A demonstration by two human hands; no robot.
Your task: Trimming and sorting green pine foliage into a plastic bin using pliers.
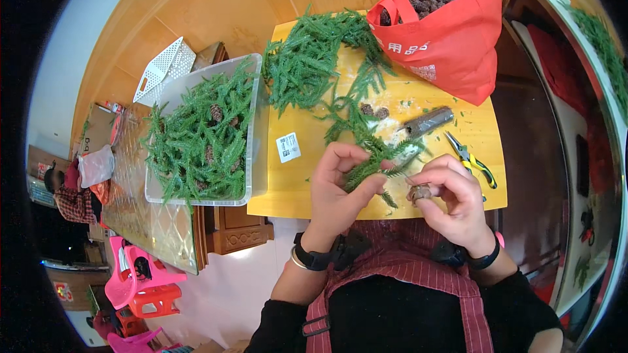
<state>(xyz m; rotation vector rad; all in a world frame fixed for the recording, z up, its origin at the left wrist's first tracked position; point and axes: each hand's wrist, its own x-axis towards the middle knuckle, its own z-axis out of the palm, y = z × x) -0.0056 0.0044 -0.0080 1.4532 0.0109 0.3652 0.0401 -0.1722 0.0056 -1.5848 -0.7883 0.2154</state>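
In front of my chest, over the near edge of the yellow table, my left hand point(347, 180) pinches an artificial pine sprig point(373, 171) between thumb and fingers. Close beside it on the right, my right hand point(451, 197) is closed round a small brown roll of tape point(419, 193), near the sprig's stem end. Part of the roll is hidden by the fingers. Pliers with yellow and black handles point(472, 160) lie to the right. Beyond the hands rest a dark wrapped cylinder point(428, 121) and small pine cones point(374, 112).
A clear plastic bin point(256, 124) full of green sprigs and pine cones stands at left. Loose pine branches point(304, 59) are heaped at the table's far side. A red bag point(451, 46) of pine cones stands back right. A white label card point(288, 147) lies near the bin.
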